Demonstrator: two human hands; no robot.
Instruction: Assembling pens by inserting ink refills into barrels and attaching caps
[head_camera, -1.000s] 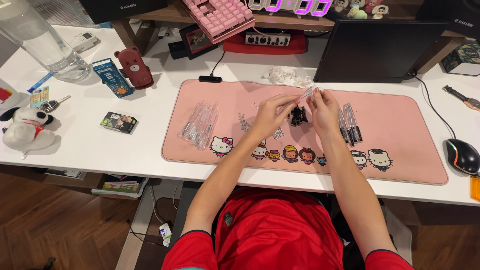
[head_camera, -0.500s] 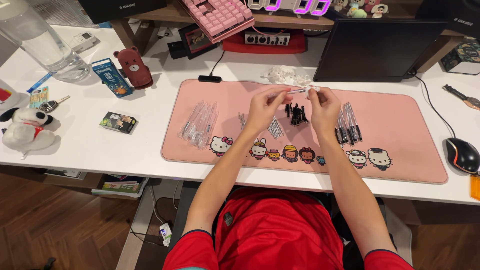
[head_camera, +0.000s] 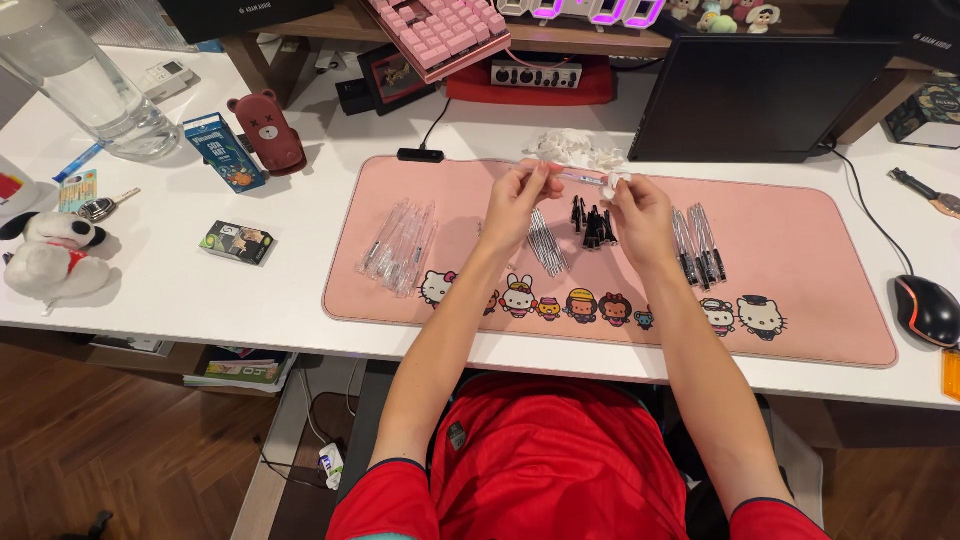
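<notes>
Pen (head_camera: 580, 178) pinched between left hand (head_camera: 520, 195) and right hand (head_camera: 635, 205); slip risks scattering black caps (head_camera: 592, 225) below.

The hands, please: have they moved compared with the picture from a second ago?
Yes. The left hand and right hand have risen away from the cartoon figures toward the far edge of the pink desk mat, holding a clear pen barrel.

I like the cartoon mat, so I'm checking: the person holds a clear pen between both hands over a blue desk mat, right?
Not quite. The desk mat is pink, not blue, as the head view shows. The rest holds: the left hand and right hand hold a clear pen between them above it.
</notes>
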